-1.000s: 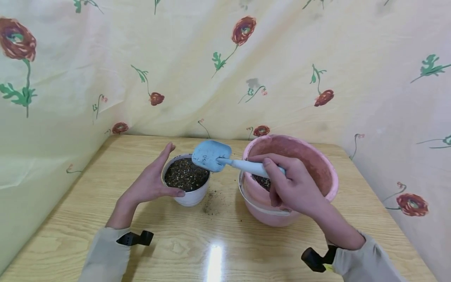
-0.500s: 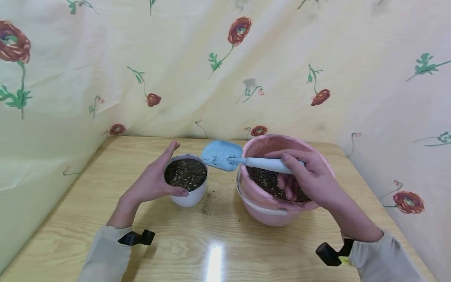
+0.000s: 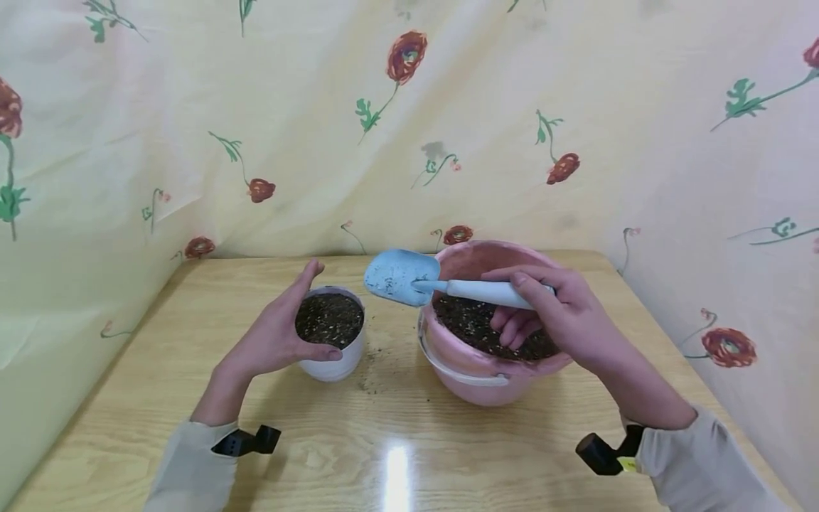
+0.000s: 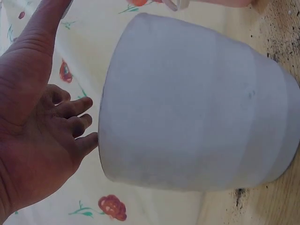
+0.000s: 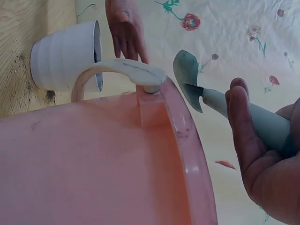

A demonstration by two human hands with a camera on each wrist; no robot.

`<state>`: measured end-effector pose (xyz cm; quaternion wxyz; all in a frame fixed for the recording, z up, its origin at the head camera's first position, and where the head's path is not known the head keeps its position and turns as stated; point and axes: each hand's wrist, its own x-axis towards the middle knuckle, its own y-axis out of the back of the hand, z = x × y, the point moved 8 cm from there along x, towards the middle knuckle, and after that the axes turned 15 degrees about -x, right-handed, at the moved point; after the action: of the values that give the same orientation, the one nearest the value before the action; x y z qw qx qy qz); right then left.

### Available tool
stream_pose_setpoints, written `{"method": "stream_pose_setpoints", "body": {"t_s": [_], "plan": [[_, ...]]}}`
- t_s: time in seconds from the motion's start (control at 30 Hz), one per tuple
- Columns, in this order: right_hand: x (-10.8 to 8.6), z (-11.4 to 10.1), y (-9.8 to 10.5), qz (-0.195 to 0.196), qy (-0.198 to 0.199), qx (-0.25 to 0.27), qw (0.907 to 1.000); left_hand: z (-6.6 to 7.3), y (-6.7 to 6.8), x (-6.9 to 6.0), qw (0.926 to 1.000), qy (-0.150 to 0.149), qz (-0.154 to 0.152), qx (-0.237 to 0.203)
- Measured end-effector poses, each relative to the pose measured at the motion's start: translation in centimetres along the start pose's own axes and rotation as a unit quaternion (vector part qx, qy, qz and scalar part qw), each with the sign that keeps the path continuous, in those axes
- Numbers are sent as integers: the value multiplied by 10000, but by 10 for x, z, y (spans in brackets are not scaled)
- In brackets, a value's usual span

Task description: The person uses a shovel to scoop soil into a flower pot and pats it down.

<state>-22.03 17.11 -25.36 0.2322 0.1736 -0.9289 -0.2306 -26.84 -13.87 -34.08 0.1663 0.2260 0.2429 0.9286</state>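
My right hand (image 3: 563, 313) holds a small trowel (image 3: 399, 277) by its pale handle above the pink bucket (image 3: 473, 392). The light-blue blade points left past the bucket's rim, with only dark specks on it. Dark soil (image 3: 467, 326) shows inside the bucket. To the left stands a white flowerpot (image 3: 329, 368), filled with soil (image 3: 328, 320) nearly to its rim. Around the pot's left side my left hand (image 3: 271, 341) is spread, thumb in front and fingers behind. In the left wrist view, its fingers (image 4: 84, 144) reach past the rim of the upright pot.
Spilled soil (image 3: 370, 370) lies on the wooden table (image 3: 320, 455) between pot and bucket. The bucket's white carrying handle (image 3: 467, 378) hangs down its front. A flowered cloth (image 3: 307, 128) closes off the back and sides.
The trowel and right hand have moved right, from beside the flowerpot's rim to over the bucket. The left hand stays around the pot. The head view has turned slightly right.
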Motion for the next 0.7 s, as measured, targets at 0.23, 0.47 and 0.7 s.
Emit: {"method": "stream_pose_setpoints", "body": {"t_s": [0.23,0.47,0.7], "plan": [[-4,6,8,41,141,470,9988,10,-10,6,9999,-96,-118,-66],[-4,12,14,-5,227,682,9974,22,-21,12,9994,-263,-238,-18],[-5,24,19,-7,92,1072,9942,36,-38,20,9969,-668,-406,-83]]}}
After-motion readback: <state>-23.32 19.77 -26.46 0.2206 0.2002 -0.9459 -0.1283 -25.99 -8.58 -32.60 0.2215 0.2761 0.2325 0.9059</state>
